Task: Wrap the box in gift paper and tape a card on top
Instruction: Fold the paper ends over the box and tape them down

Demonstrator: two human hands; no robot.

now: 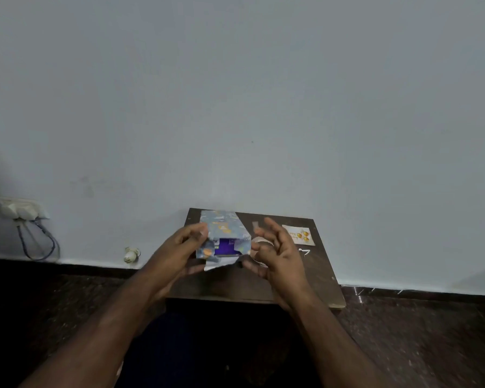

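A box (226, 245) partly covered in pale blue patterned gift paper (223, 225) is above a small dark wooden table (317, 278). Its near end is uncovered and shows purple. My left hand (185, 247) grips the box's left side, thumb on top. My right hand (277, 247) is just right of the box with fingers spread and loosely bent, holding nothing that I can see. A white flap of paper (217, 265) hangs below the near end. A white card (298, 234) with gold balloons lies on the table at the right.
A tape roll (259, 242) lies partly hidden behind my right hand. The table stands against a pale wall. A wall socket with a cable (23, 211) is at the left, above the dark floor.
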